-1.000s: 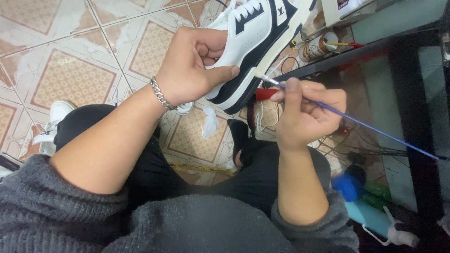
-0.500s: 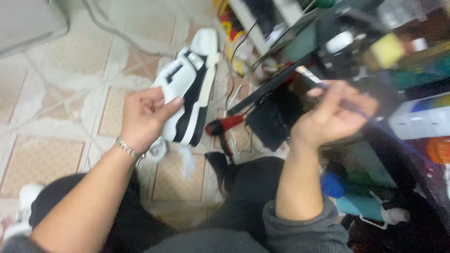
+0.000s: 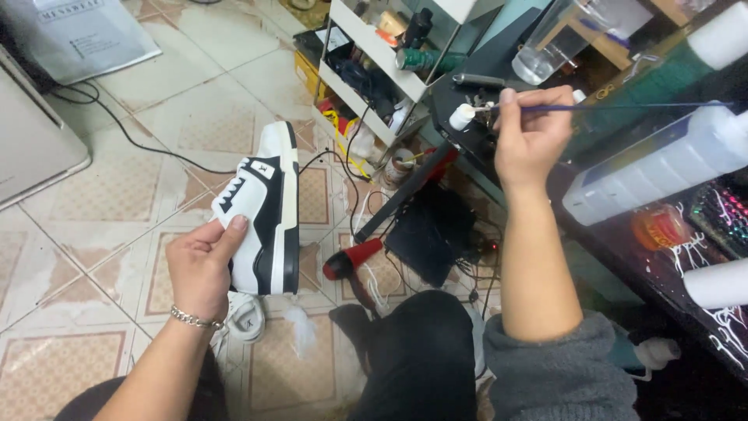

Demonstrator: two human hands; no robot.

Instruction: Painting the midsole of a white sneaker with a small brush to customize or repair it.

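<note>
Now: shoe low at left, brush up at desk edge

Seated, head cam looking down over dark-trousered lap. Left hand (image 3: 204,265), silver chain bracelet (image 3: 195,318) on wrist, closed round heel end of black-and-white leather low-top sneaker (image 3: 267,209); thumb pressed on white side panel, fingers hidden behind. Sneaker held up over patterned beige floor tiles (image 3: 70,257), toe pointing away, white-and-black sole edge facing right. Right hand (image 3: 531,139) raised well apart from sneaker, fingers pinched shut on thin blue-handled brush (image 3: 623,107); handle running out to right, level. Brush tip end just beside small white round cap (image 3: 461,117) at edge of black desk (image 3: 623,257); touching or not, can't tell. Grey knit sleeve (image 3: 557,366) pushed back on right forearm.

Around: large clear plastic bottle w/ white cap (image 3: 662,168) lying on desk, near right hand. Clear drinking glass (image 3: 557,43) further back. White wire shelf unit (image 3: 374,58) w/ assorted small bottles behind sneaker. Red-handled tool (image 3: 354,257) on floor between sneaker & black pouch (image 3: 432,230), amid tangle of cables. Second white shoe (image 3: 245,318) on floor just below left wrist, partly hidden.
</note>
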